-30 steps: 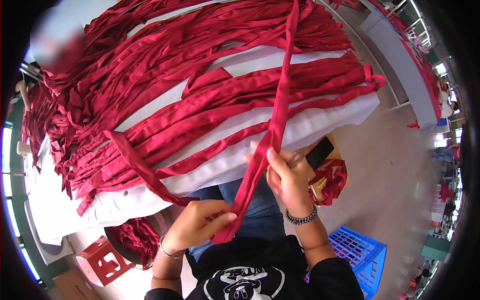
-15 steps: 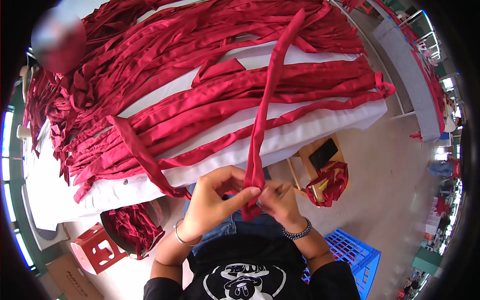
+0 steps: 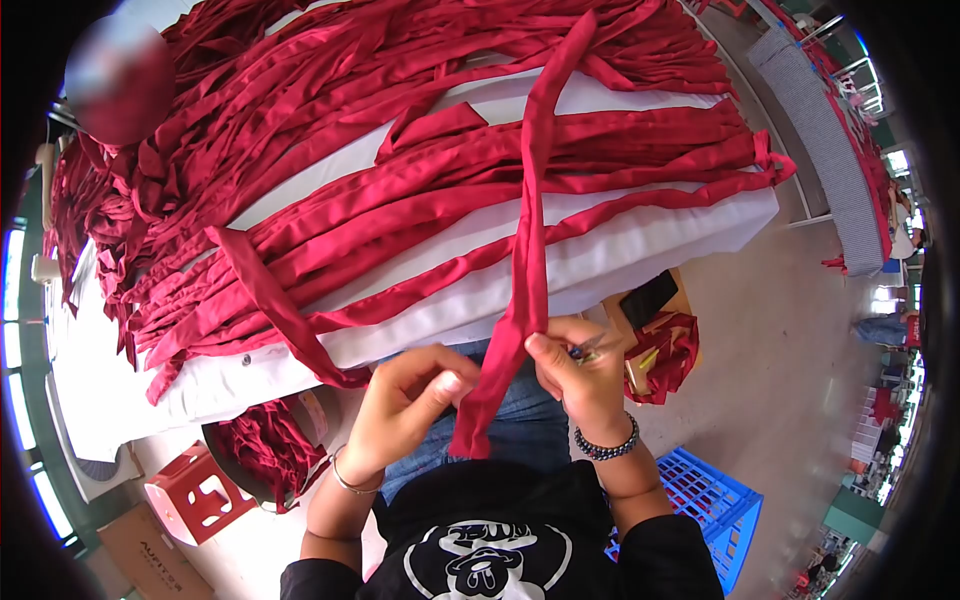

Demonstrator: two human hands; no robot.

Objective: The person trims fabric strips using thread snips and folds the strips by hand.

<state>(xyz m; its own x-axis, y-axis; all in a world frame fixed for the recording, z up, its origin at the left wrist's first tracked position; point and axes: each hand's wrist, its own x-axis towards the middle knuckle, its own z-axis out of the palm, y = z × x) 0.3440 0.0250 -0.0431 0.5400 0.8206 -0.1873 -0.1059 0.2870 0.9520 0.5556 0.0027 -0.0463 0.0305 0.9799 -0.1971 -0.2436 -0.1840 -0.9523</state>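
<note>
A long red fabric strip [image 3: 530,215] runs from the table down to my lap, its lower end hanging loose. My right hand [image 3: 585,375] pinches the strip's right edge between thumb and finger. A small pointed metal tool, perhaps thread snips [image 3: 590,347], is also tucked in that hand; its lower part is hidden by the fingers. My left hand [image 3: 408,405] is just left of the strip, fingers bent and thumb apart from the index finger, with nothing visible between them. Another red strip [image 3: 285,315] drops over the table edge and passes behind my left hand.
Many red strips [image 3: 400,200] cover the white-clothed table [image 3: 640,240]. Below right are a wooden stool [image 3: 684,300] with a dark flat object [image 3: 648,300] and red cloth [image 3: 664,360], and a blue crate [image 3: 740,510]. Below left are a red stool [image 3: 190,505] and a tub of red fabric [image 3: 265,445].
My left hand has let go of the strip and moved slightly left. My right hand has shifted up and right, gripping the strip's edge; the folded lower end now hangs straighter.
</note>
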